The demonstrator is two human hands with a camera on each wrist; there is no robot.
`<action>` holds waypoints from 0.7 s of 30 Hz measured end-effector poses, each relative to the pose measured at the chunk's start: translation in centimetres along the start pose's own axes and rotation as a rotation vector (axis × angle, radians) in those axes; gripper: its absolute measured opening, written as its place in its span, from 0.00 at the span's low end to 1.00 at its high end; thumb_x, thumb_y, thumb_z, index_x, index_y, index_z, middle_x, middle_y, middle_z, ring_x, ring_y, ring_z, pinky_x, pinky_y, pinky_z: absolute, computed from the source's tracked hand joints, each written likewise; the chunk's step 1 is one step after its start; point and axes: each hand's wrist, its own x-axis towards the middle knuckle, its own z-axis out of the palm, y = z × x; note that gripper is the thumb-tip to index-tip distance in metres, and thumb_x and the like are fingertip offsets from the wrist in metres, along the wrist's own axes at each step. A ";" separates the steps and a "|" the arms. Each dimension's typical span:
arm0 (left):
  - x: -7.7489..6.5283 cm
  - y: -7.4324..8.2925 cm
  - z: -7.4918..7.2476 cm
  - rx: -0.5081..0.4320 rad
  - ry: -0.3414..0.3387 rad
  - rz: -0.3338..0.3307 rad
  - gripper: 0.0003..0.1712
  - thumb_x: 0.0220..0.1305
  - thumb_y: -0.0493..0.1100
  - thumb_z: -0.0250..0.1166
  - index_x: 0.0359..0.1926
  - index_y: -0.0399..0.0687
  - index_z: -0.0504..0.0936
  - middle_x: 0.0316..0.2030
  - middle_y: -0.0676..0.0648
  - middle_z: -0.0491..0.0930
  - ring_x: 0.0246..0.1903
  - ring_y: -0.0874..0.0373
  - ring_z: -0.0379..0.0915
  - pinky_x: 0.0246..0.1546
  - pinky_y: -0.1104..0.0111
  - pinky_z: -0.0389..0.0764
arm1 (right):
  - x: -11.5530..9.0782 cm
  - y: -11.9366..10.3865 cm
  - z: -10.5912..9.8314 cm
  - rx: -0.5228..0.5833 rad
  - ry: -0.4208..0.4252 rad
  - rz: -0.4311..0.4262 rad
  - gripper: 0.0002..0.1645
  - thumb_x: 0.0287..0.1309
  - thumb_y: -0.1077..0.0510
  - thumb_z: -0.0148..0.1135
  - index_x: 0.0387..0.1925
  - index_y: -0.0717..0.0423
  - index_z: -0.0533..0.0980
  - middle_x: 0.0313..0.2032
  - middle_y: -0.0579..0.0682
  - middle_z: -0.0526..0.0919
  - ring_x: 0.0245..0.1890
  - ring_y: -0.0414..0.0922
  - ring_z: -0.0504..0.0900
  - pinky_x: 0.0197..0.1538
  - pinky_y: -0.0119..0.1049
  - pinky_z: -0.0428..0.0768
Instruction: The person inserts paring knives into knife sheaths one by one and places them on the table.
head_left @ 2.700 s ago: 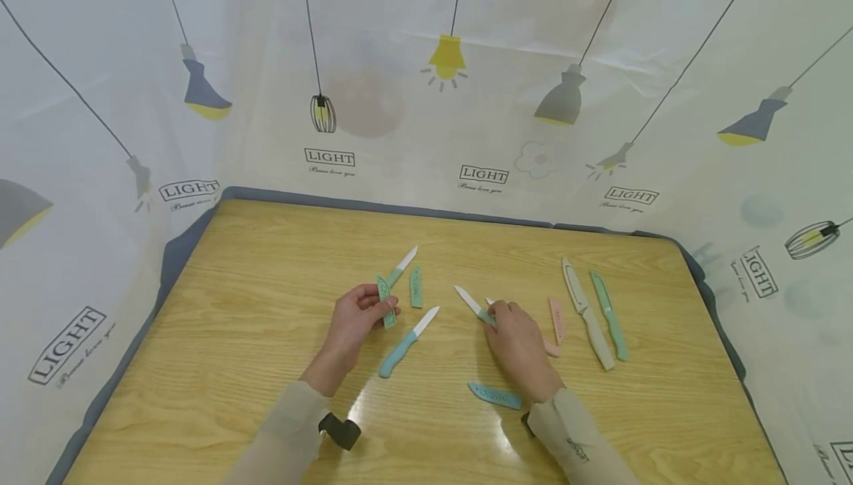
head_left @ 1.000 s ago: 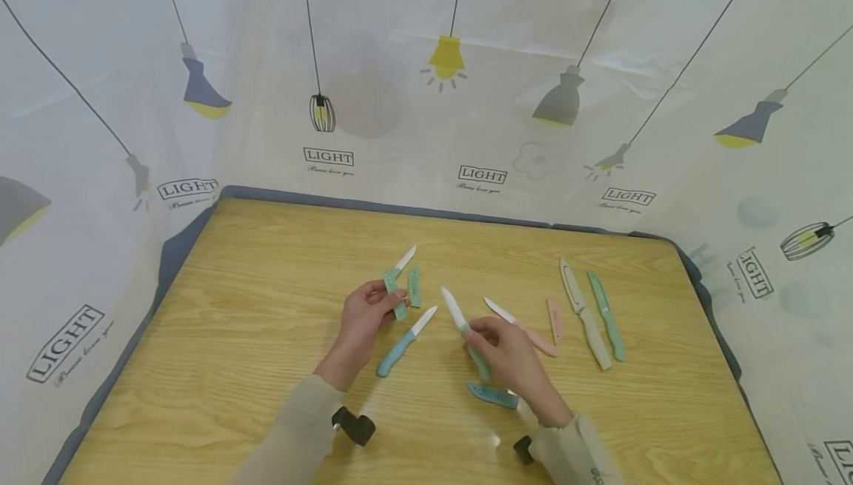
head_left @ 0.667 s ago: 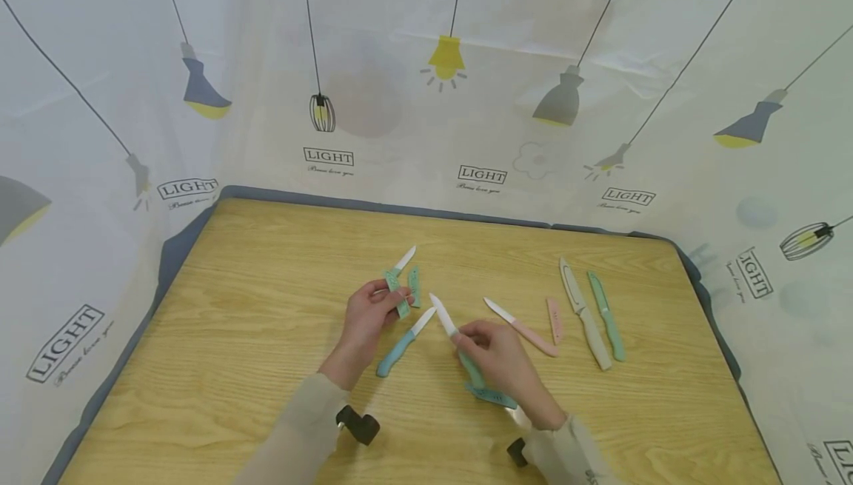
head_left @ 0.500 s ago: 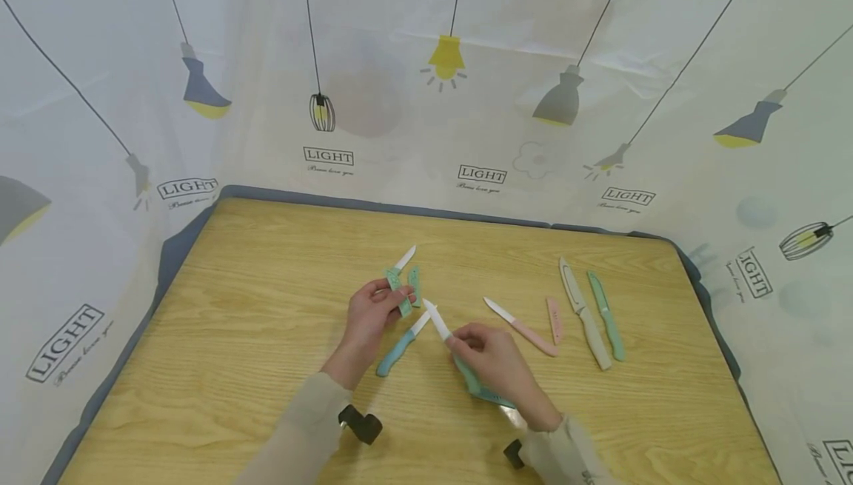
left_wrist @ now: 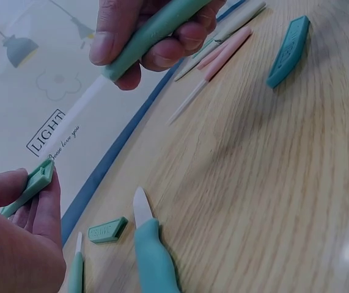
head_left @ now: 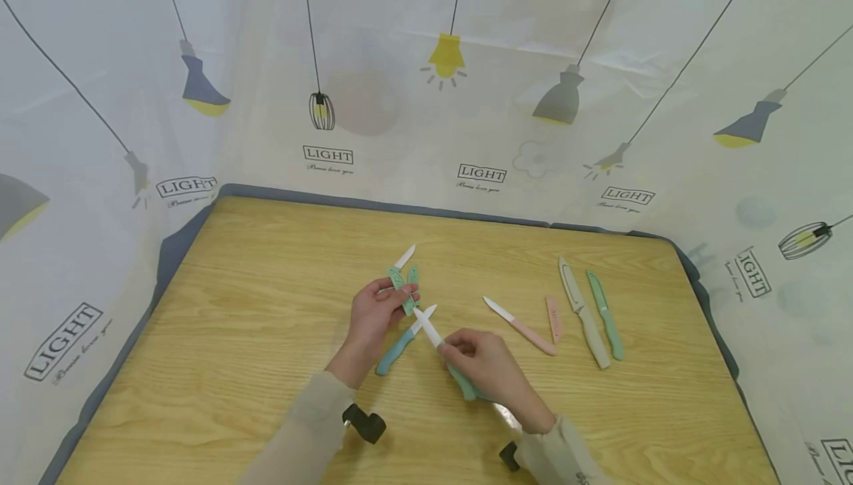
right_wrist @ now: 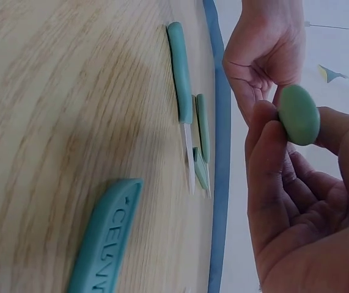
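My left hand (head_left: 375, 316) pinches a green knife sheath (head_left: 397, 279) between thumb and fingers, its open end facing right and down. My right hand (head_left: 485, 363) grips the green handle of a paring knife (head_left: 461, 381), its white blade pointing at that opening. In the head view the tip overlaps the sheath's lower end. Below the blade lies a blue paring knife (head_left: 395, 355). Another green-handled knife (head_left: 404, 257) sits behind the left hand, with a second green sheath (head_left: 413, 275) beside it. The blue sheath (left_wrist: 289, 52) rests on the table, mostly hidden by my right hand in the head view.
Toward the right of the wooden table (head_left: 200, 366) lie a pink knife (head_left: 533, 337) with bare white blade, a pink sheath (head_left: 554, 318), a cream knife (head_left: 591, 333) and a green knife (head_left: 606, 315). A printed curtain (head_left: 400, 196) stands behind the table edge.
The right hand has picked up the green knife from beside the pink one and carried it left, blade toward the sheath. My left hand has shifted slightly right, still holding the sheath.
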 end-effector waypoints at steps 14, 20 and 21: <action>-0.1 0.2 0.3 -0.023 0.001 -0.008 0.26 0.64 0.34 0.63 0.59 0.24 0.67 0.49 0.32 0.80 0.46 0.47 0.81 0.46 0.66 0.82 | 0.1 -0.1 0.3 -0.008 -0.006 0.016 0.19 0.66 0.47 0.57 0.39 0.58 0.82 0.29 0.51 0.87 0.26 0.36 0.83 0.27 0.30 0.83; -0.2 0.2 0.3 -0.030 -0.006 -0.010 0.26 0.64 0.34 0.62 0.59 0.23 0.67 0.47 0.33 0.81 0.44 0.49 0.82 0.47 0.65 0.81 | 0.2 -0.2 0.4 -0.032 0.004 -0.003 0.19 0.66 0.48 0.57 0.39 0.59 0.82 0.29 0.51 0.87 0.25 0.35 0.82 0.27 0.29 0.83; -0.2 0.2 0.3 -0.031 -0.006 -0.011 0.26 0.64 0.34 0.62 0.59 0.23 0.67 0.47 0.33 0.81 0.44 0.49 0.82 0.47 0.65 0.81 | 0.2 -0.2 0.4 -0.031 0.002 0.001 0.19 0.66 0.48 0.57 0.39 0.59 0.82 0.28 0.51 0.86 0.25 0.35 0.82 0.26 0.29 0.83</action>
